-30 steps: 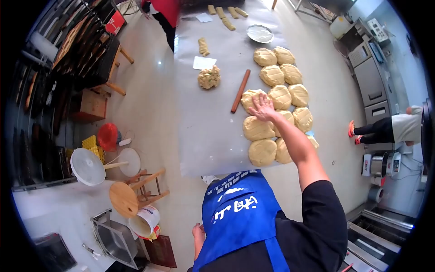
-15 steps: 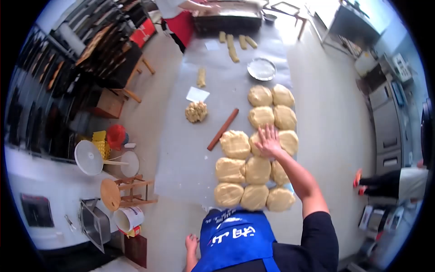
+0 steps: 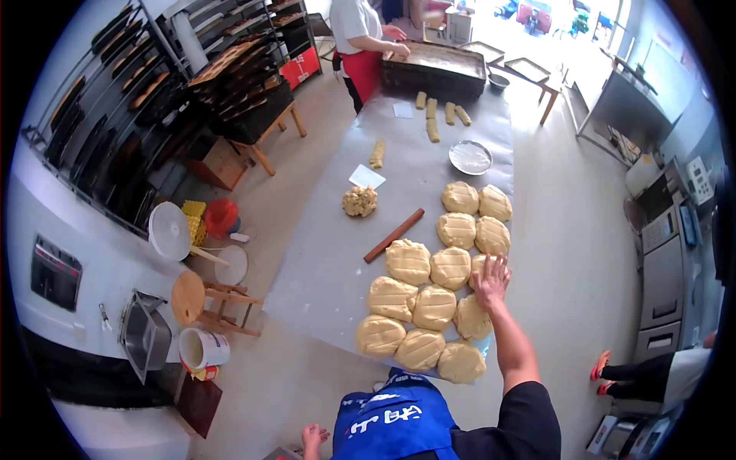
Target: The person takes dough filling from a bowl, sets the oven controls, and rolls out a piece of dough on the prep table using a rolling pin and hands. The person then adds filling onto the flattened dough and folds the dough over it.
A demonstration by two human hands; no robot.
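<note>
My right hand (image 3: pixel 491 282) lies flat with fingers spread on a dough piece (image 3: pixel 480 265) at the right edge of the table, partly covering it. Around it, several round, flattened dough pieces (image 3: pixel 451 267) sit close together in rows, many with shallow pressed lines on top. Down beside my blue apron (image 3: pixel 395 422), my left hand (image 3: pixel 314 438) hangs away from the table, fingers loosely bent and nothing visible in it. A brown rolling pin (image 3: pixel 394 235) rests left of the dough. Beyond it are a crumbly dough lump (image 3: pixel 359 201) and a white scraper (image 3: pixel 367 177).
A bowl of white powder (image 3: pixel 470 158) and short dough strips (image 3: pixel 432 120) lie farther up the metal table (image 3: pixel 314 261). At the far end, a person in a red apron (image 3: pixel 360 73) works by a large dark tray (image 3: pixel 434 70). A wooden stool (image 3: pixel 222 295) stands left; another person's legs (image 3: pixel 632 379) show right.
My right hand has moved from the middle dough piece to the right-hand one in the same row. The view has tilted up and turned, showing more of the room's far end.
</note>
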